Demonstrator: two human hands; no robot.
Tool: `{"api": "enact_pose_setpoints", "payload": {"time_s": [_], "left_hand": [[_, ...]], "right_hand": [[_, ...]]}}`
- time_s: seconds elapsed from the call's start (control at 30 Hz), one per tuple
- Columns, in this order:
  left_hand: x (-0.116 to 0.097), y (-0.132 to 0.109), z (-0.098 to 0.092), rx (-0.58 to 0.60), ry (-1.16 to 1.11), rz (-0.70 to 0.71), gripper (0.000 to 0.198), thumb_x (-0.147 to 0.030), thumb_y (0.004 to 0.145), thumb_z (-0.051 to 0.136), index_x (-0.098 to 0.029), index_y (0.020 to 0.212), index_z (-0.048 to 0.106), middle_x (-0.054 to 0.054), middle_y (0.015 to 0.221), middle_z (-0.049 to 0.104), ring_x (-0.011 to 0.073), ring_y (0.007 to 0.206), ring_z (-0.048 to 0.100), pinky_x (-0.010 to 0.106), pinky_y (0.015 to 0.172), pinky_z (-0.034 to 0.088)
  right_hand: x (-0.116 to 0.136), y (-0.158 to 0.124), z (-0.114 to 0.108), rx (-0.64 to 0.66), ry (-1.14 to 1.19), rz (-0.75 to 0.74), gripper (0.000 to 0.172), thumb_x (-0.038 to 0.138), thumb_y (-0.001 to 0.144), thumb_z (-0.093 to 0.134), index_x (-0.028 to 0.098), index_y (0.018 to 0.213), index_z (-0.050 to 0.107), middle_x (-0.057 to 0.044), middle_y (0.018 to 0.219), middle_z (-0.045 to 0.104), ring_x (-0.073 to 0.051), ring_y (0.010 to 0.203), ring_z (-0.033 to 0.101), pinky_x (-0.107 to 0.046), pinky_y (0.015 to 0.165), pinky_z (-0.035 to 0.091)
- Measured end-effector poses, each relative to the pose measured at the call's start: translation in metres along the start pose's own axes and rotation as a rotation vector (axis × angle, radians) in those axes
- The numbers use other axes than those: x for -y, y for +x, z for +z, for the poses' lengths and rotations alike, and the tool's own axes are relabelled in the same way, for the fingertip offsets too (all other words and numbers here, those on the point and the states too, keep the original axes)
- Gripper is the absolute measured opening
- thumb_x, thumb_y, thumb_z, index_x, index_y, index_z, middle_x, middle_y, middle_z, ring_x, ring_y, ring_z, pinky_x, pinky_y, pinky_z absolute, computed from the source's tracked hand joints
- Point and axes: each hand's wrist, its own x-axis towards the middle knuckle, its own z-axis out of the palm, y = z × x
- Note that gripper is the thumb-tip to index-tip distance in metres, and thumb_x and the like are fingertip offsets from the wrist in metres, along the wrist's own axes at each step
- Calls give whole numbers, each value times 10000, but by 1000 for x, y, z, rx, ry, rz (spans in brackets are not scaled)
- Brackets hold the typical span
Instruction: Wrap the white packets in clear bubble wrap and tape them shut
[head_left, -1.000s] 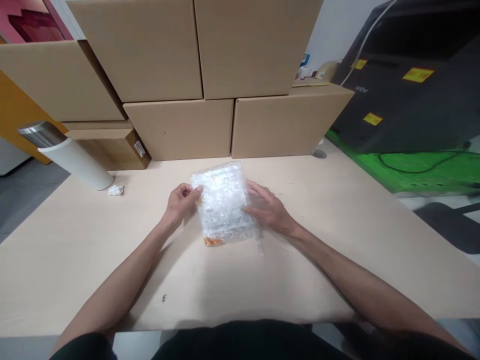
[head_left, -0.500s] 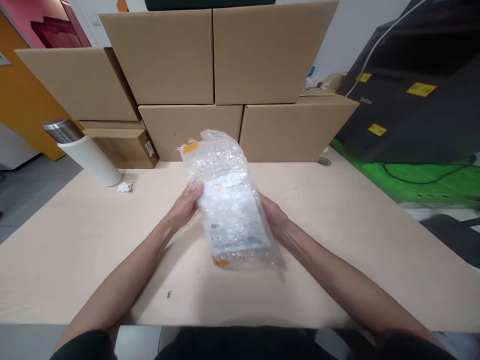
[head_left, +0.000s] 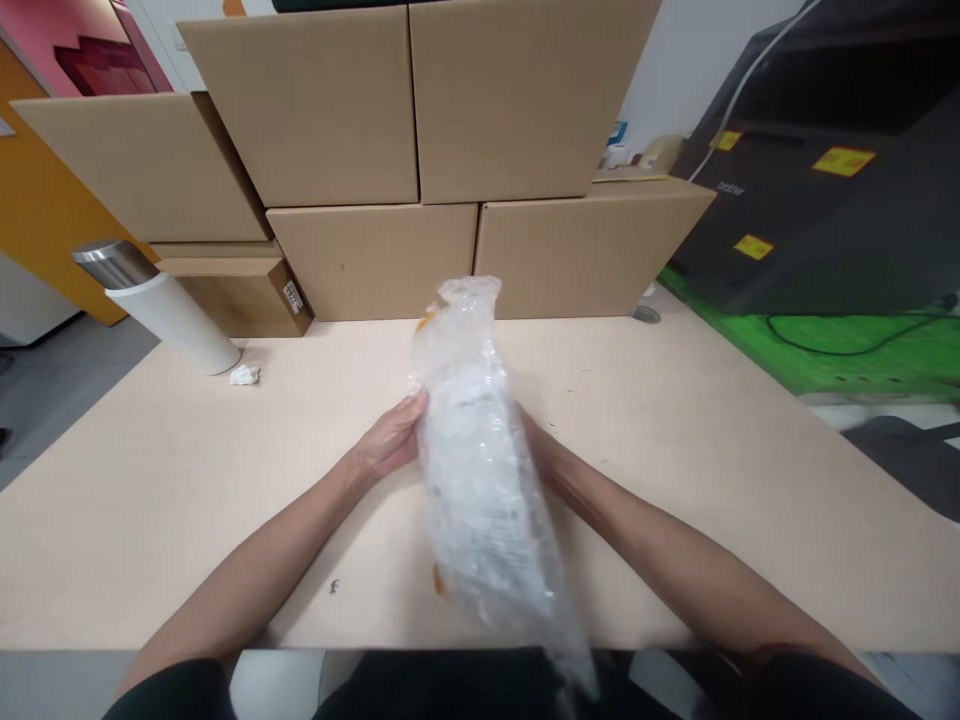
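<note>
A bubble-wrapped package (head_left: 480,460) with something white inside is held up above the table, tilted and blurred by motion. Bits of orange tape show along its left edge, and loose wrap trails down past the table's front edge. My left hand (head_left: 396,432) grips its left side, thumb on the near face. On the other side, my right hand (head_left: 536,445) is closed around the right edge, its fingers hidden behind the wrap.
A white bottle (head_left: 176,320) with a steel lid stands at the left, beside a crumpled white scrap (head_left: 245,375). Several cardboard boxes (head_left: 375,262) are stacked along the table's back. Past the right edge, a dark machine (head_left: 817,220) stands over a green surface (head_left: 810,365).
The package has turned so its face is seen more edge-on, and its lower end has swung down toward me. Both hands have kept their hold and shifted slightly.
</note>
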Motion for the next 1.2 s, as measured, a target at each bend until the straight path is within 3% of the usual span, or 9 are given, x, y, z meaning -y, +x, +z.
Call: {"api": "enact_pose_setpoints", "payload": {"time_s": [0.1, 0.2, 0.33, 0.47, 0.57, 0.7, 0.93, 1.03, 1.2], "left_hand": [[1, 7, -4, -85, 42, -36, 444, -432, 807, 780, -173, 1144, 651, 73, 1015, 743, 215, 925, 714, 309, 843, 561], [-9, 9, -8, -238, 58, -96, 597, -603, 869, 637, -175, 1275, 551, 104, 1039, 718, 199, 848, 713, 301, 747, 565], [-31, -4, -2, -239, 200, -10, 769, -763, 854, 486, -235, 1411, 468, 142, 1371, 582, 290, 1180, 626, 386, 946, 525], [-51, -17, 2, -122, 523, 76, 902, -492, 745, 796, -322, 1514, 356, 98, 1549, 412, 365, 1417, 387, 478, 1117, 383], [-60, -19, -13, -268, 678, 73, 1011, -266, 704, 801, -320, 1552, 252, 146, 1429, 504, 358, 1347, 462, 514, 1056, 428], [-64, -22, -31, -431, 874, 84, 913, -258, 751, 720, -270, 1532, 248, 165, 1348, 513, 312, 1158, 589, 533, 987, 475], [-30, -40, 17, -80, 1404, 233, 813, -506, 649, 857, -302, 1367, 537, 118, 1631, 226, 449, 1511, 27, 664, 1176, 3], [-7, -41, 32, 47, 1557, 219, 703, -465, 633, 872, -258, 1239, 583, 137, 1571, 346, 432, 1489, 175, 628, 1187, 72], [-1, -41, 37, 62, 1766, 195, 162, -168, 830, 626, -213, 983, 601, 137, 1325, 587, 360, 1259, 519, 548, 1041, 354]], "right_hand": [[11, -3, 2, -37, 130, -24, 296, 372, 669, 847, 197, 880, 736, -30, 845, 742, -201, 783, 674, -345, 782, 546], [20, -2, 0, -157, 145, -94, 368, 335, 645, 875, 200, 949, 717, -14, 884, 738, -185, 820, 674, -343, 839, 527], [22, 0, -7, -235, 6, -166, 343, 384, 648, 873, 205, 868, 680, 8, 801, 695, -169, 733, 635, -330, 744, 512], [24, 0, -11, -232, -98, -225, 309, 410, 699, 840, 213, 861, 666, 15, 780, 666, -149, 689, 602, -300, 667, 480], [33, 0, -16, -272, -102, -273, 312, 389, 685, 853, 216, 862, 663, 26, 771, 663, -136, 678, 599, -286, 666, 475], [44, -5, -32, -383, -111, -284, 369, 388, 621, 886, 220, 874, 676, 13, 823, 705, -162, 736, 642, -312, 730, 510], [31, -20, -69, -510, -124, -124, 413, 421, 552, 912, 223, 803, 650, -2, 776, 701, -196, 731, 658, -347, 711, 531], [25, -20, -76, -524, -78, -99, 431, 406, 522, 923, 220, 788, 639, 0, 754, 694, -195, 720, 658, -347, 700, 536], [28, -18, -79, -522, -14, -113, 439, 386, 534, 920, 217, 860, 681, -16, 839, 727, -198, 768, 676, -345, 730, 556]]}}
